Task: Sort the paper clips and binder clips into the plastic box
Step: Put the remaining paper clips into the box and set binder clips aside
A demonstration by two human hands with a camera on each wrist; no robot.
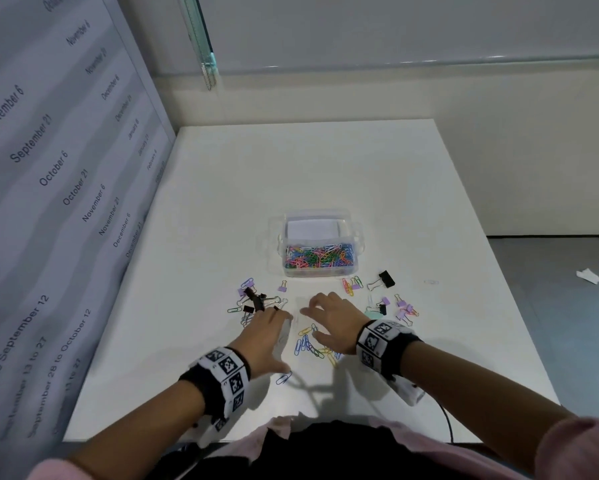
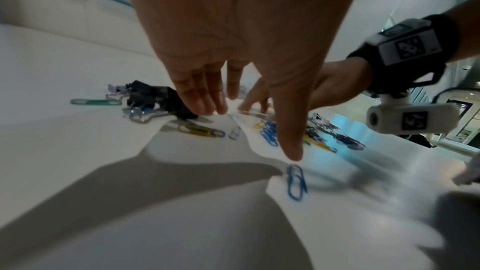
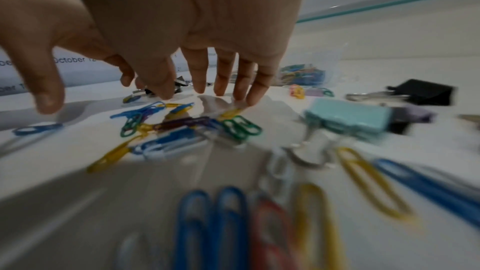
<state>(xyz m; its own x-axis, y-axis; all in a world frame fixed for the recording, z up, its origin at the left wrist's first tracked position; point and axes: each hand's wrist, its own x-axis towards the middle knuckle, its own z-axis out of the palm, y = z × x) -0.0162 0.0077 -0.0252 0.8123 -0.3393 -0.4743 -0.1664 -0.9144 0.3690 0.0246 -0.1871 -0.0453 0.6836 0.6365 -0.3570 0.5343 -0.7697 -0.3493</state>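
Head view is showing both hands hovering palm-down over a smooth white table (image 1: 325, 174). The left hand (image 1: 265, 336) is spreading straight fingers, holding nothing; a lone blue wire paper clip (image 2: 296, 182) is lying just below its thumb tip. The right hand (image 1: 332, 322) is reaching with loosely spread fingers (image 3: 200, 73), gripping nothing, above a tangle of thin coloured paper clips (image 1: 313, 342). Beyond the fingertips, a clear plastic box (image 1: 317, 244) is sitting, its near half packed with bright clips. Black binder clips (image 1: 253, 301) with shiny wire handles are crowding past the left fingers; a boxy mint binder clip (image 3: 348, 119) is lying right of the right fingers.
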